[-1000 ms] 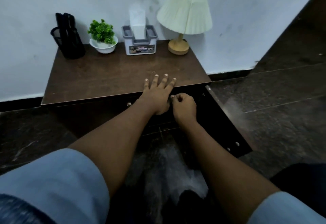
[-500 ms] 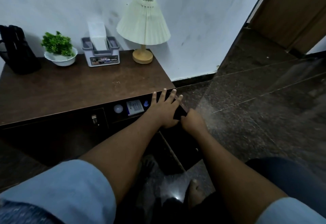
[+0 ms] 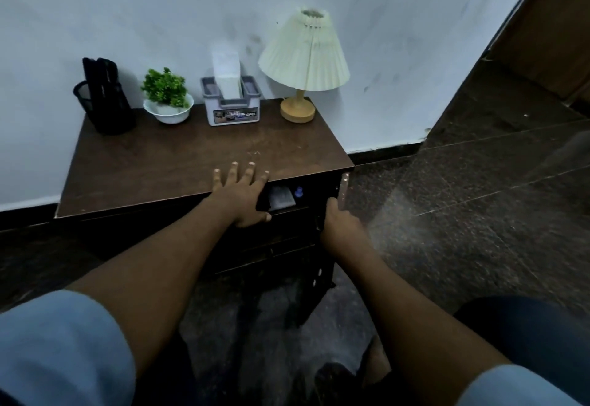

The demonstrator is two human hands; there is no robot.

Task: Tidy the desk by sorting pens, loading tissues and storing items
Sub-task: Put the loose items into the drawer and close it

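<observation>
Head view: the bench (image 3: 178, 163) fills the middle, its top bare at the front, with a lamp (image 3: 305, 57), tissue box (image 3: 232, 103) loaded with tissues, plant (image 3: 167, 96) and black pen cup (image 3: 103, 96) lined along the wall at the back. Below the front edge the door (image 3: 343, 190) stands swung out to the right, showing a compartment with a pale packet (image 3: 281, 198) and a small blue item (image 3: 298, 192) stored inside. The left hand (image 3: 239, 196) lies flat on the bench edge, fingers (image 3: 234, 172) spread apart and gripping nothing. The right hand (image 3: 338, 226) sits against the door's edge; whether its fingers are curled round it cannot be told. The step looks like closing the door: brace with the left palm, keep the left thumb clear of the gap, and swing the door in slowly so nothing inside gets nudged.
</observation>
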